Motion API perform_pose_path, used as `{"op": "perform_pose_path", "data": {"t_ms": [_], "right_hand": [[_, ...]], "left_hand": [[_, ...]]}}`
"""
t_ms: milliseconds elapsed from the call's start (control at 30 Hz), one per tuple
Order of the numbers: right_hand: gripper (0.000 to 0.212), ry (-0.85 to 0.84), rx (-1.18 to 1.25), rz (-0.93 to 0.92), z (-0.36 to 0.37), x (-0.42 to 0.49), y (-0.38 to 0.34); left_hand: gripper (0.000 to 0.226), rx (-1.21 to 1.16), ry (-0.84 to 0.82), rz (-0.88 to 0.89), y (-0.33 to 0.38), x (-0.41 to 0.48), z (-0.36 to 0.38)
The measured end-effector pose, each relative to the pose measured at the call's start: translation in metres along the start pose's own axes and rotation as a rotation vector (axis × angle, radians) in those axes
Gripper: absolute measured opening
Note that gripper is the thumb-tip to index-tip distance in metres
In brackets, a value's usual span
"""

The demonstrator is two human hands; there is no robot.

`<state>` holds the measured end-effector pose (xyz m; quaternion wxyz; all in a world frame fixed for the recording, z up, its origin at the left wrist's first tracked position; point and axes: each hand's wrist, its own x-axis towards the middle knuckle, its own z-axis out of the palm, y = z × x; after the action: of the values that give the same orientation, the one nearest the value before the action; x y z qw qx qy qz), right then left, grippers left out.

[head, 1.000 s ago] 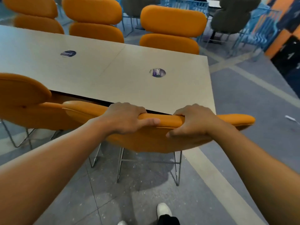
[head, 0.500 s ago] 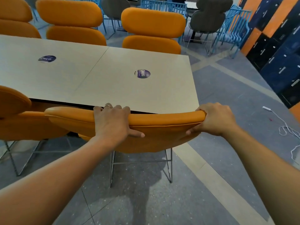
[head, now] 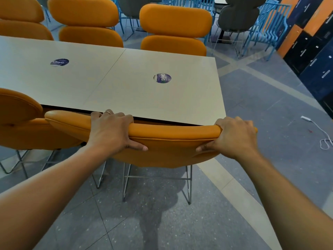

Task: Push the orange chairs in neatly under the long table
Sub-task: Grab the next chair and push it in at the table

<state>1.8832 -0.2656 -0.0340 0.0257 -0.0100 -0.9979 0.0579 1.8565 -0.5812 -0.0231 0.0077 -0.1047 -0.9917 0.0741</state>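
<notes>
Five orange chairs (head: 162, 147), one long surface (head: 126, 91), two round stickers (head: 163, 78) on it, at least two grey chairs (head: 239, 13), one white cable (head: 306, 118).

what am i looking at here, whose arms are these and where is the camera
There is no machine here. These are a person's two bare arms, filmed by a wide-angle camera worn on their head, looking forward and down.

The left hand and the right hand both grip the top of an orange padded chair back, fingers over the top and thumbs on the near side. That chair stands at the near edge of a long pale table.

Two round dark-blue stickers are on the tabletop. Matching orange chairs line the far side, and a white cable lies on the floor to the right.
</notes>
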Motion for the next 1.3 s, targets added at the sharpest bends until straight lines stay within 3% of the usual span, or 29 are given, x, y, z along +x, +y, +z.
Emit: {"op": "perform_pose_path", "data": {"t_ms": [500,867,1300], "right_hand": [[0.074,0.089,0.028,0.058,0.014,-0.059,-0.068],[0.067,0.053,0.082,0.072,0.005,-0.022,-0.059],[0.085,0.04,0.061,0.088,0.009,0.012,-0.044]], "left_hand": [[0.089,-0.039,0.11,0.108,-0.069,-0.033,0.016],[0.085,-0.15,0.184,0.092,-0.064,-0.005,0.016],[0.088,-0.098,0.163,0.072,-0.058,0.026,0.019]]}}
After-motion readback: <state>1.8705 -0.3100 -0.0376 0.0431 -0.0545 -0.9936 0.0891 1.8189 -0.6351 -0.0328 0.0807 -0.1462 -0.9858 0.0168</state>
